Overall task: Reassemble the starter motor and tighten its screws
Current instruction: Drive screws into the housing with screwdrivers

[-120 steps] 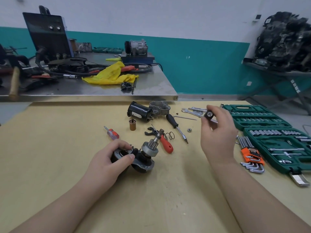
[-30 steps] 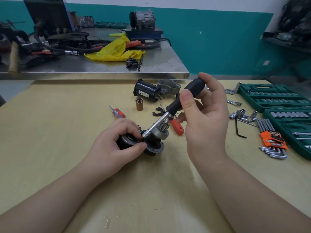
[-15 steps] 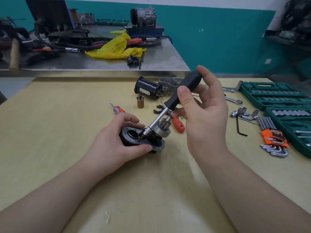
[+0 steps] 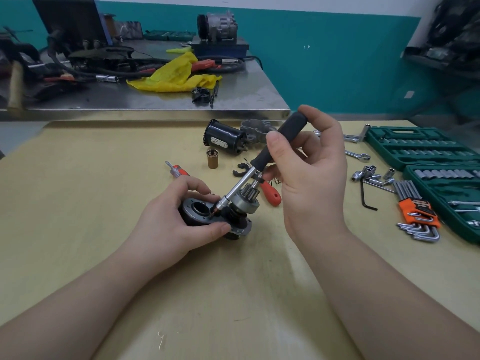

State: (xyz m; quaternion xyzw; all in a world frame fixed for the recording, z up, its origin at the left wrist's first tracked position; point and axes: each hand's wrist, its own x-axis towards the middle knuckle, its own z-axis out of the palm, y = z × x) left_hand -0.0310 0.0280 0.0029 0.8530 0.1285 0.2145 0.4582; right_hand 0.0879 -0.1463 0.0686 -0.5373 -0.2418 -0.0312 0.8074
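Your left hand wraps the starter subassembly, thumb along its near side and fingers curled over the far rim, holding it down near the middle of the worktop. Your right hand has thumb and fingers curled round the black handle of the driver, whose shaft slants down to a screw on the flange, just beside the pinion.

The shaft leans well off the screw's axis, so I judge the bit could ride out and chew the head, or start the thread crooked. If it slips, the tip would likely skid towards your left fingers, which sit touching the flange right by it. The pinion crowds the shaft and may push it further aslant. The assembly rests on a rounded part and could roll under side load.

The motor can and nose housing lie near the far edge, not yet fitted, and loose sockets sit towards the right edge.
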